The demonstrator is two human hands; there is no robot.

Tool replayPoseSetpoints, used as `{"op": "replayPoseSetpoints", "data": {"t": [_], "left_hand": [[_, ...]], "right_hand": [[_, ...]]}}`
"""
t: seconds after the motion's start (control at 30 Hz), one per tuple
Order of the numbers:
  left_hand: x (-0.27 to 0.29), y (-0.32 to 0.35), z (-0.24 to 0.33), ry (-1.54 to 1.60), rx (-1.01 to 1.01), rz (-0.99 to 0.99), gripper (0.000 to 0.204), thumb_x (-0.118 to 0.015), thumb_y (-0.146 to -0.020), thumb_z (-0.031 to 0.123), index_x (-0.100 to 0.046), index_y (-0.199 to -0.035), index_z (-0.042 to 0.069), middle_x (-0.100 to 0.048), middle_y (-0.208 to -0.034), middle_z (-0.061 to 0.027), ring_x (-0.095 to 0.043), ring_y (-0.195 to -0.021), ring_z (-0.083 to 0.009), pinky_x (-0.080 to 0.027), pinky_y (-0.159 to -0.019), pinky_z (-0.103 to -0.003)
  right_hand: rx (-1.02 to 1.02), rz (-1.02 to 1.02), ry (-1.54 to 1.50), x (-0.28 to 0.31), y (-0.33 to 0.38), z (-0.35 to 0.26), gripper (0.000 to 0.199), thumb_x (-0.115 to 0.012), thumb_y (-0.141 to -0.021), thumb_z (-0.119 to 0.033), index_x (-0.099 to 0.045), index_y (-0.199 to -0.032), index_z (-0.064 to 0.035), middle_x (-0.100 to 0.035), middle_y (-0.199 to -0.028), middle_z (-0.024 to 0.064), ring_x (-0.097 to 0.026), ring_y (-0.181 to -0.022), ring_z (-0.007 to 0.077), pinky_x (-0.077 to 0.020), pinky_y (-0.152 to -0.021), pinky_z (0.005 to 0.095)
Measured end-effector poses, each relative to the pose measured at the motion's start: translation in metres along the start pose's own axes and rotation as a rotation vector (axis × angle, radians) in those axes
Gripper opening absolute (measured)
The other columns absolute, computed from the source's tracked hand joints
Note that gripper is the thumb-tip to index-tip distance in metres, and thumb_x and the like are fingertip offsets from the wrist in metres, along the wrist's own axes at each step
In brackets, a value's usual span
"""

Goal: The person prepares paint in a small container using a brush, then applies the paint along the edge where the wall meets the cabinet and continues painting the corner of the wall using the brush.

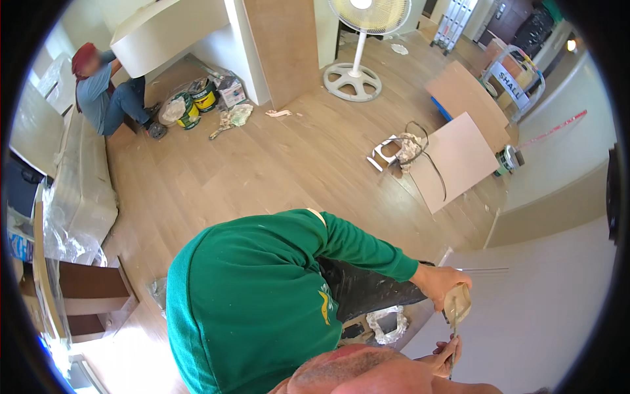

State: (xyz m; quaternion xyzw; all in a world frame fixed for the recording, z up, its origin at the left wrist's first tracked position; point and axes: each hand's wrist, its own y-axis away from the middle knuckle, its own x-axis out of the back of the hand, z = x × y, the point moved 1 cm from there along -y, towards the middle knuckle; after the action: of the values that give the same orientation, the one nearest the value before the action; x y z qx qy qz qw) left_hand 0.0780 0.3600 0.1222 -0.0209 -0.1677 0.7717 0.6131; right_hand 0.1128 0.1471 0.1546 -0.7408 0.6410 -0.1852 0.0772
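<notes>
My left hand (pixel 441 284), at the end of a green sleeve, grips a beige, putty-coloured flat piece (pixel 461 300) close to the pale wall. Below it, my right hand (pixel 447 352) has its fingers closed around a thin tool like a putty knife (pixel 455 328). The tool's upper end meets the beige piece. Whether that piece is a putty-covered blade or a small board, I cannot tell. Beneath my arm, on the floor, lies a white-smeared, dark-centred tray-like thing (pixel 387 324).
Another person (pixel 108 92) sits far left under a white cabinet, near paint tins (pixel 202 94). A pedestal fan (pixel 357 69) stands at the back. Board sheets (pixel 453 164) with a cable (pixel 430 154), a tin (pixel 506 161) and a ladder (pixel 454 25) are right. Plastic-wrapped furniture (pixel 85 190) lines the left.
</notes>
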Motion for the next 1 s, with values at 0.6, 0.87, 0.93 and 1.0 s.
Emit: {"op": "replayPoseSetpoints", "data": {"t": [0.6, 0.87, 0.93, 1.0], "left_hand": [[-0.051, -0.003, 0.008, 0.303, 0.118, -0.296, 0.085, -0.082, -0.065, -0.003, -0.042, -0.140, 0.004, -0.058, -0.122, -0.0085, -0.057, -0.112, -0.0170, -0.048, -0.096, -0.032], [-0.076, -0.006, 0.004, 0.177, 0.088, -0.340, 0.085, -0.081, -0.067, -0.006, -0.041, -0.142, 0.006, -0.058, -0.122, -0.0084, -0.058, -0.112, -0.0173, -0.049, -0.096, -0.033], [-0.084, -0.005, 0.005, 0.211, 0.080, -0.333, 0.086, -0.081, -0.067, -0.006, -0.041, -0.142, 0.006, -0.058, -0.122, -0.0083, -0.058, -0.112, -0.0174, -0.049, -0.097, -0.033], [-0.090, -0.007, 0.003, 0.229, 0.071, -0.330, 0.086, -0.081, -0.067, -0.006, -0.040, -0.143, 0.006, -0.058, -0.122, -0.0083, -0.058, -0.113, -0.0176, -0.049, -0.097, -0.033]], "right_hand": [[-0.171, 0.235, -0.025, 0.045, 0.051, -0.014, 0.013, -0.065, -0.090, -0.001, -0.070, -0.101, 0.0038, -0.065, -0.089, 0.0061, -0.057, -0.070, 0.0103, -0.0470, -0.063, 0.0245], [-0.154, 0.395, 0.113, 0.061, 0.063, -0.016, 0.012, -0.071, -0.088, -0.006, -0.072, -0.098, 0.0008, -0.067, -0.086, 0.0063, -0.061, -0.074, 0.0124, -0.0493, -0.067, 0.0270], [-0.088, 0.333, 0.234, 0.058, 0.062, -0.004, 0.012, -0.071, -0.088, -0.006, -0.072, -0.097, 0.0007, -0.068, -0.086, 0.0070, -0.062, -0.077, 0.0134, -0.0507, -0.070, 0.0288], [-0.121, 0.327, 0.237, 0.061, 0.067, -0.012, 0.013, -0.071, -0.087, -0.006, -0.073, -0.098, 0.0006, -0.069, -0.086, 0.0076, -0.063, -0.079, 0.0140, -0.0510, -0.072, 0.0294]]}}
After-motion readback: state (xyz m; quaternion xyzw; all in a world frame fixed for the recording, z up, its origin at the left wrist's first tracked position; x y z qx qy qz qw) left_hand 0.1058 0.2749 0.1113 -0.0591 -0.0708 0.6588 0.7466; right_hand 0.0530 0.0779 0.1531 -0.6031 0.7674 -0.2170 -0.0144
